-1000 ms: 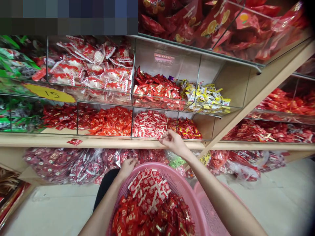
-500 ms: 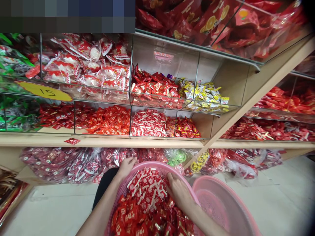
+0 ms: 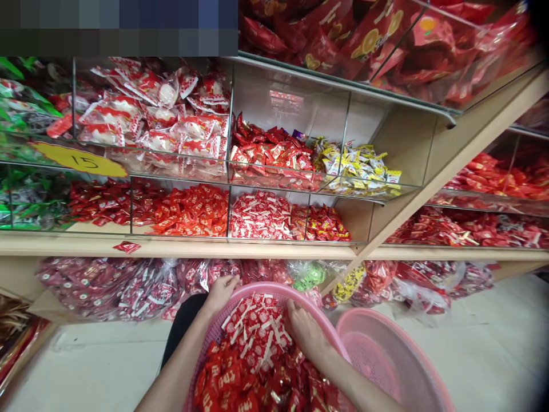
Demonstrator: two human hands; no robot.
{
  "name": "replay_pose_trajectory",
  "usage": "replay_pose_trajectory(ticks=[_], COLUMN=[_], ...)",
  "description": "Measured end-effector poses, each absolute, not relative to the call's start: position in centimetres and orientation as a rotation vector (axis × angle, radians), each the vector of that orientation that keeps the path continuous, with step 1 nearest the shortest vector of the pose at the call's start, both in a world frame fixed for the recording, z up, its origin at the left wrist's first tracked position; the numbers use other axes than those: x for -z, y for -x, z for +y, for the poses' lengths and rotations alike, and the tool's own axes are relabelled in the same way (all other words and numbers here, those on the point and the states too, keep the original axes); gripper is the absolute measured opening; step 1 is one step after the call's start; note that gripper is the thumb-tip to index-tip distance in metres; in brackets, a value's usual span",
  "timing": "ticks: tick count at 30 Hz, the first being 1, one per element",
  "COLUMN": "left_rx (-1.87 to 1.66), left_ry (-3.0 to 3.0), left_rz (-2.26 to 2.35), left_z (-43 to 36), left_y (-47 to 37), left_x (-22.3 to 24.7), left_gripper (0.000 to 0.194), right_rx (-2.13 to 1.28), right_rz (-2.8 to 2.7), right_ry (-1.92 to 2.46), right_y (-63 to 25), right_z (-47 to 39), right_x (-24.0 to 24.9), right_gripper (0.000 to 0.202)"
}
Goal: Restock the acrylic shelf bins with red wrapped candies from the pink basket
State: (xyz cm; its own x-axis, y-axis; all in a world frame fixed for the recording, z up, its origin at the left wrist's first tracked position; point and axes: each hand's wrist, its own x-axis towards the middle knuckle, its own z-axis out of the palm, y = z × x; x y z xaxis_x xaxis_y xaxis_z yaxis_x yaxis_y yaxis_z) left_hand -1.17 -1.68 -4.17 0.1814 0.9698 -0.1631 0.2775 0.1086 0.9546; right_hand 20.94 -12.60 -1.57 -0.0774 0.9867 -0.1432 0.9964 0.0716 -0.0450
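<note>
A pink mesh basket [image 3: 281, 290] sits low in front of me, filled with red-and-white candies [image 3: 259, 332] toward the back and orange-red wrapped candies [image 3: 223, 372] nearer me. At its far left rim, my left hand [image 3: 222, 293] has its fingers closed over the edge. Inside the basket, at the right side of the red-and-white candies, rests my right hand [image 3: 304, 327]; its fingers are bent down, and their tips are partly hidden, so what they hold cannot be made out.
A second pink basket [image 3: 429, 366] stands at the right. Ahead is a wooden shelf edge [image 3: 257, 248] with one loose red candy [image 3: 127, 246] on it, below clear candy bins. Filled plastic bags [image 3: 146, 289] lie under the shelf.
My right hand has shifted slightly to the left within the basket. My left hand stays at the rim.
</note>
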Motion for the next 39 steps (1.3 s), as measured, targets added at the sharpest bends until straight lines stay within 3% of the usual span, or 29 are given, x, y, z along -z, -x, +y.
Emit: replay_pose_trajectory(ticks=[6, 9, 13, 18, 22, 26, 30, 39], left_rx=[-0.834, -0.825, -0.833, -0.876, -0.890, -0.878, -0.887, -0.895], left_ry=[-1.384, -1.397, -1.414, -1.467, -1.457, -1.452, -1.458, -1.450], left_rz=[1.295, 1.307, 1.317, 1.296, 1.286, 1.298, 1.311, 1.305], left_z=[-1.6, -1.6, -1.5, -1.4, -1.4, -1.4, -1.5, -1.5], left_y=[1.3, 1.3, 1.3, 1.3, 1.4, 1.4, 1.4, 1.4], left_x=[4.4, 4.6, 4.7, 4.7, 4.9, 4.9, 4.6, 4.7], left_gripper=[0.050, 0.050, 0.051, 0.047, 0.044, 0.043, 0.044, 0.043], right_rx=[0.373, 0.398, 0.442, 0.442, 0.308, 0.120, 0.154, 0.191], right_rz=[2.314, 2.437, 2.535, 2.819, 3.016, 2.662, 2.212, 2.202], right_ry=[-2.103, -2.145, -2.254, -2.262, -2.199, -2.340, -2.384, -2.438], right_y=[-21.5, -22.6, -23.4, -22.2, -20.9, -20.1, -19.4, -19.6], right_z=[-13.2, -12.9, -11.3, -7.7, -3.1, 1.5, 3.9, 4.0], right_x=[1.4, 0.3, -4.1, -10.8, -13.2, -14.0, -14.3, -13.1], right_gripper=[0.033, 0.024, 0.004, 0.008, 0.008, 0.019, 0.025, 0.024])
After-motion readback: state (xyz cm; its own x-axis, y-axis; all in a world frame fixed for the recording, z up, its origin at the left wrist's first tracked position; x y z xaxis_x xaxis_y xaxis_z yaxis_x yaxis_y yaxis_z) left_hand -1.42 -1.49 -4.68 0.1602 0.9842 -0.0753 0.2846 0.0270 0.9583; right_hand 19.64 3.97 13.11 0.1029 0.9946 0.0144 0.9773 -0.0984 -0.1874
